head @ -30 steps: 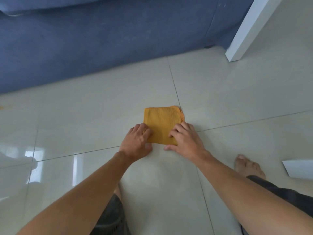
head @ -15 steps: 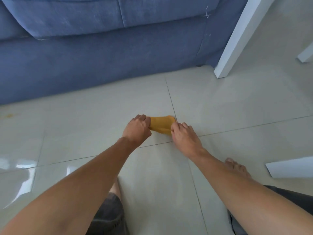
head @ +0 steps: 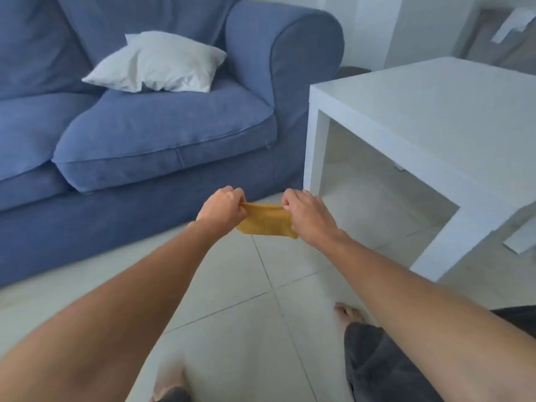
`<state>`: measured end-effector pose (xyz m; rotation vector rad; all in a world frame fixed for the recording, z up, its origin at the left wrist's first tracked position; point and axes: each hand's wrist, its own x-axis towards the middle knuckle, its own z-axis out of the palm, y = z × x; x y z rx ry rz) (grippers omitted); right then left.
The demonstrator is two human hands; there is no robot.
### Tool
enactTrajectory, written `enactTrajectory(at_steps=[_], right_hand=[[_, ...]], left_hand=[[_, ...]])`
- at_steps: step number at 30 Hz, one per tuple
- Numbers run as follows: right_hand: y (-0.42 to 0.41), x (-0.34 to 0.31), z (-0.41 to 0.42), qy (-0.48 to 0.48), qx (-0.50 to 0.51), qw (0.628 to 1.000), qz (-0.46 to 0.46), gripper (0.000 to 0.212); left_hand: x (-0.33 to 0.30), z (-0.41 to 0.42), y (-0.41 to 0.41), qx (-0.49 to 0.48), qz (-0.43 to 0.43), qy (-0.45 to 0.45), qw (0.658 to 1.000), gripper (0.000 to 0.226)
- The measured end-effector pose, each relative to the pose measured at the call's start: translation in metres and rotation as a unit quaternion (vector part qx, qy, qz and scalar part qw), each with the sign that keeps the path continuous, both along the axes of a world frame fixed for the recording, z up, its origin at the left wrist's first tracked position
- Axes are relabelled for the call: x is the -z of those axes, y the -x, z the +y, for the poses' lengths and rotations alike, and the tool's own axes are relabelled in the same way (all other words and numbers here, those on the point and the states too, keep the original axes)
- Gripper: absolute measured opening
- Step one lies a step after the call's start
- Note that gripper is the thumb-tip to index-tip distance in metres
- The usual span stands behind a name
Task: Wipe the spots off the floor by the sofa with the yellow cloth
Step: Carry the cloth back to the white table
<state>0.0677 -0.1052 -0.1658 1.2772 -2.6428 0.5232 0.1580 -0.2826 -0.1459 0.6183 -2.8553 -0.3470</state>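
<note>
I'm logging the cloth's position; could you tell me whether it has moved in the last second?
Yes. The cloth has been lifted off the floor tiles.

Soft, even daylight, pretty bright, no harsh shadows. The white table (head: 435,117) looks a bit washed out. Everything's slightly motion-blurred, worst beyond the table's far side, and wide-angle bending curves the edges.

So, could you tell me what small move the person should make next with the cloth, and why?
Probably lower the cloth back to the floor by the sofa. Both the left hand and right hand pinch its top edge, so it hangs in the air, touching no tile; wiping needs it pressed flat. No spots are clearly visible from here, so look for them first.
</note>
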Motion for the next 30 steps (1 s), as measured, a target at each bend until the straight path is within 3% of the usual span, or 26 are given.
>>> enactTrajectory(at_steps=[12,17,22,24,28,30], right_hand=[[0.098,-0.213,0.139,0.068,0.155,0.983,0.077,0.020],[0.153,-0.254,0.204,0.063,0.228,0.964,0.121,0.019],[0.174,-0.256,0.249,0.064,0.257,0.944,0.196,0.011],[0.165,-0.244,0.263,0.040,0.242,0.958,0.151,0.011],[0.134,-0.204,0.283,0.003,0.160,0.986,-0.056,0.009],[0.129,-0.178,0.284,0.014,0.161,0.984,-0.069,0.011]], left_hand=[[-0.193,0.118,0.134,0.138,0.167,0.032,0.976,0.034],[-0.229,0.183,0.207,0.169,0.191,0.032,0.966,0.038],[-0.227,0.227,0.238,0.203,0.233,0.002,0.951,0.036],[-0.212,0.232,0.229,0.236,0.215,0.007,0.948,0.028],[-0.171,0.226,0.197,0.272,0.110,-0.008,0.956,0.030],[-0.152,0.225,0.191,0.263,0.100,-0.032,0.959,0.029]])
